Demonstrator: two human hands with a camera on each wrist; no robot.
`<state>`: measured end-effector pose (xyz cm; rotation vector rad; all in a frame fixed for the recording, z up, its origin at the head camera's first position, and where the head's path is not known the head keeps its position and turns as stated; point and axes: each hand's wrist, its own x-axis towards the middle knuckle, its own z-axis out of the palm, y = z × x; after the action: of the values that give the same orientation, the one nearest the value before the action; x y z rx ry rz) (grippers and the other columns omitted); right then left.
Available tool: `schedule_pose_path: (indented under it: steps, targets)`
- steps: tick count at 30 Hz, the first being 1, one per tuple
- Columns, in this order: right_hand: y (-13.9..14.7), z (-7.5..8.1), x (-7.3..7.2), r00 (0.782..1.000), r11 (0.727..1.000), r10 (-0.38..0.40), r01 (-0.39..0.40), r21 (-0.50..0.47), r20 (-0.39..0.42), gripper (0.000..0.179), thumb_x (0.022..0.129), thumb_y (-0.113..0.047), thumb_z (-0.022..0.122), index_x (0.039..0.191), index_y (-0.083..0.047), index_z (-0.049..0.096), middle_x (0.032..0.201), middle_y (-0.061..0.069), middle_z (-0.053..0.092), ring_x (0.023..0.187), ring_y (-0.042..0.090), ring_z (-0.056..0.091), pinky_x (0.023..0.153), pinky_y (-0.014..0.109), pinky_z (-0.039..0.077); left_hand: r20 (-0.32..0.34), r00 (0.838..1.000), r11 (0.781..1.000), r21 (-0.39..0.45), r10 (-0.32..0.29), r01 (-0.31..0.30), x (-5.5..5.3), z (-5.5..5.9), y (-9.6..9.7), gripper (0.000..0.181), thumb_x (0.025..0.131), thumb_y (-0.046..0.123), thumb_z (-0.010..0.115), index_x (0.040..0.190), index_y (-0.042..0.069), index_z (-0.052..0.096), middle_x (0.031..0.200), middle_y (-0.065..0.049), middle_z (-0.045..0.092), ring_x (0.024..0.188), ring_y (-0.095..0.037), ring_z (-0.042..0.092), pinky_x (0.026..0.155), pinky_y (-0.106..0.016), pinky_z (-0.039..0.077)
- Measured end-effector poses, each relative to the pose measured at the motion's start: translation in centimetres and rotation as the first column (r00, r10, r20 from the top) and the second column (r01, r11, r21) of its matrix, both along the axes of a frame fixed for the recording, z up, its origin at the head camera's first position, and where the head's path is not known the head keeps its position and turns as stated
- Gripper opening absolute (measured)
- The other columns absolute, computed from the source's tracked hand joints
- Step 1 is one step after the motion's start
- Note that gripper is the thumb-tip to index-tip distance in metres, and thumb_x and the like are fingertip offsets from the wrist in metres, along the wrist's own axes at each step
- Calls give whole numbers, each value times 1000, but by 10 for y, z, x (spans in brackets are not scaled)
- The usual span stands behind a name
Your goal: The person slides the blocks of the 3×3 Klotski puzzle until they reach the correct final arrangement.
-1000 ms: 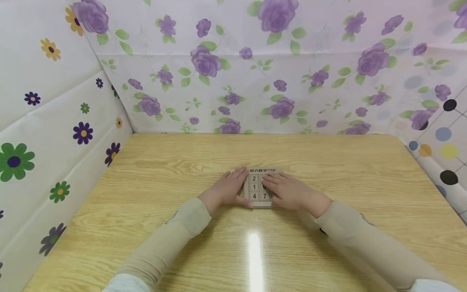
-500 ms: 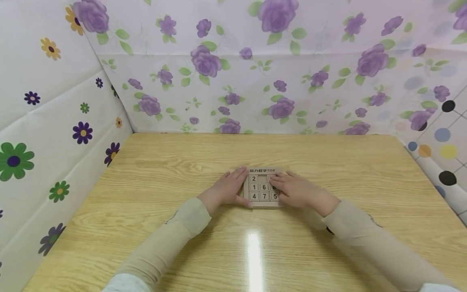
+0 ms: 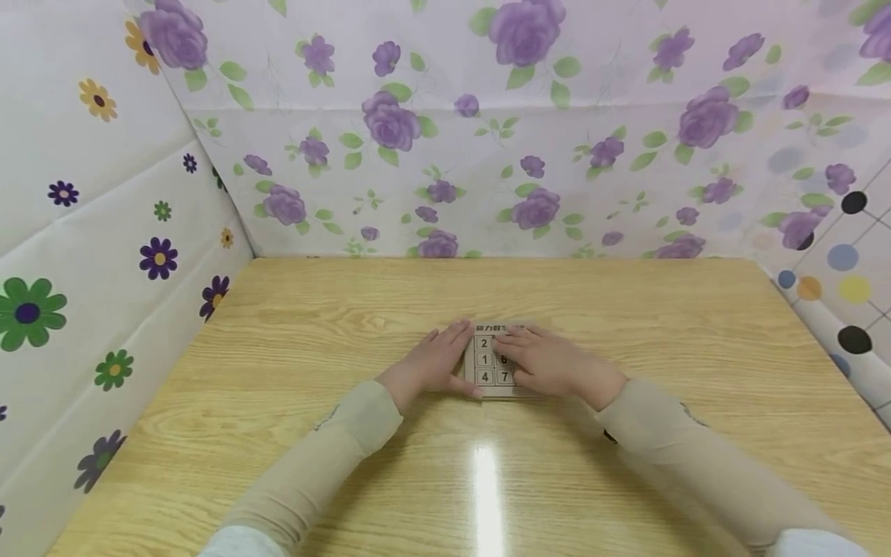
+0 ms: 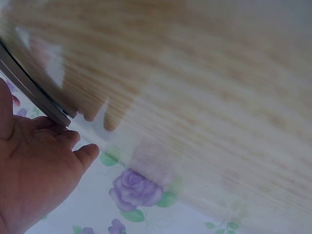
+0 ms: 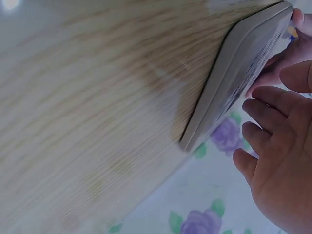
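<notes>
A flat number sliding puzzle (image 3: 485,360) lies on the table, its square tiles in a pale frame. Tiles 2, 1, 4, 6 and 7 show; the right side is hidden by a hand. My left hand (image 3: 433,363) holds the puzzle's left edge, thumb at the near corner and fingers along the far side. In the left wrist view its fingers (image 4: 85,155) bend in at the puzzle's edge (image 4: 34,90). My right hand (image 3: 557,362) lies over the right part, fingertips on the upper middle tiles. The right wrist view has its fingers (image 5: 263,114) slightly bent and spread above the puzzle face.
The wooden table (image 3: 334,309) spreads around the puzzle, with a bright reflection in front of it. A purple-flowered cloth (image 3: 445,139) hangs behind the far edge. Another flowered cloth (image 3: 90,232) stands at the left, a dotted one (image 3: 852,286) at the right.
My right hand shifts right, baring the top-row gap and the 5 tile, then comes back left over them. The left hand keeps its place at the puzzle's left edge.
</notes>
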<state>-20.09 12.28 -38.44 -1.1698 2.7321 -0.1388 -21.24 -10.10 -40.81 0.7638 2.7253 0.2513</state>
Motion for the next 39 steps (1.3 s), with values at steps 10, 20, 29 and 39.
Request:
schedule_pose_path:
  steps: [10, 20, 29, 39]
  targets:
    - [-14, -9, -7, 999, 999, 25, -26, 23, 19, 55, 94, -22, 48, 146, -4, 37, 152, 11, 35, 142, 31, 27, 118, 52, 15, 4, 1000, 1000, 8, -3, 3, 1, 1, -1, 114, 74, 65, 65, 153, 5, 10, 161, -9, 5, 148, -22, 6, 120, -45, 10]
    - [0, -9, -7, 1000, 999, -13, 13, 35, 13, 55, 92, -19, 47, 144, -2, 39, 150, 12, 38, 141, 32, 29, 118, 51, 16, -9, 1000, 1000, 10, -7, 7, -1, -2, -1, 115, 73, 67, 65, 153, 6, 10, 161, -8, 5, 148, -22, 6, 120, -44, 11]
    - [5, -9, -5, 1000, 999, -10, 9, 35, 17, 54, 93, -20, 48, 144, -4, 39, 150, 12, 37, 142, 33, 27, 118, 52, 16, -2, 1000, 1000, -3, -5, 5, -1, -4, -2, 115, 74, 66, 65, 153, 6, 9, 161, -8, 5, 148, -22, 5, 120, -44, 11]
    - [-5, -9, 9, 997, 997, 75, -74, 26, -26, 53, 92, -18, 48, 143, -3, 42, 149, 14, 40, 141, 32, 30, 117, 49, 21, -10, 1000, 1000, 1, -9, 9, -1, -3, -1, 114, 74, 66, 65, 153, 5, 10, 161, -9, 6, 148, -22, 6, 120, -44, 11]
